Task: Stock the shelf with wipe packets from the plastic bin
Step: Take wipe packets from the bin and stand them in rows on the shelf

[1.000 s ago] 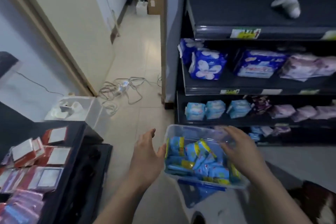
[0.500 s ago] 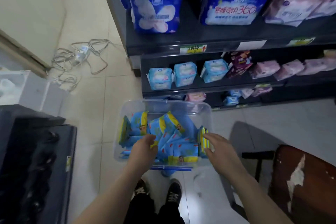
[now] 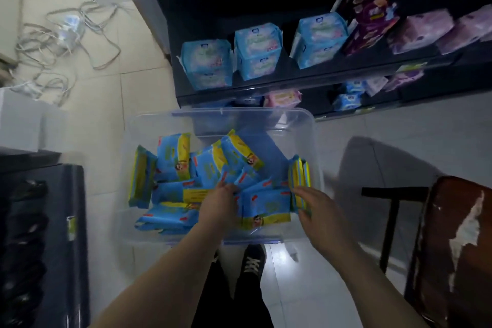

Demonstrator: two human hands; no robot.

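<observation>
Clear plastic makes up the bin (image 3: 306,125), which sits on the pale floor. Blue and yellow packets (image 3: 173,160) lie in a messy pile inside the bin, and a few more stand on their edges at its left and right walls. The left hand (image 3: 217,208) reaches into the middle of the bin. Its fingers bend down into the pile and the tips are hidden, so I cannot tell if it holds a packet. The right hand (image 3: 319,213) is at the right side of the bin. Its fingers are a little spread and touch the standing packets there. Just past the far side of the bin is the dark shelf (image 3: 266,86), with light blue packs (image 3: 255,50) on it. A black shoe (image 3: 251,261) shows at the near side of the bin. A brown chair (image 3: 458,247) stands to the right of the bin. Grey wires (image 3: 66,34) lie far off to its left.
</observation>
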